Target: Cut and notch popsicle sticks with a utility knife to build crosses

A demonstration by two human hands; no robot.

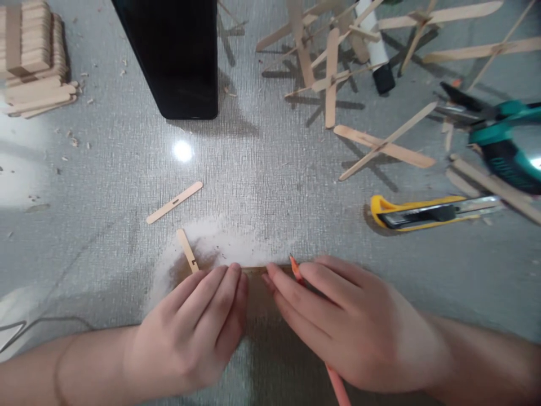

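Near the bottom middle, a wooden craft stick [254, 271] is seen edge-on, stretched between my two hands. My left hand [192, 327] pinches its left end, fingers bent and pressed together. The fingertips of my right hand [350, 321] meet the stick's right end, while an orange pencil [338, 384] is tucked in the same hand with its sharpened tip pointing up. A notched stick piece [186, 248] lies beside my left fingers, its lower end hidden by them. Above it rests a craft stick with a small slot [167, 208].
A yellow utility knife [416, 213] and teal-handled pliers [499, 132] lie at right. Crossed craft sticks [380, 148] spread across the upper right. A black phone-like slab [181, 62] stands at the top. Stacked sticks [36, 51] sit upper left. Pale dust [236, 242] covers the tabletop before my hands.
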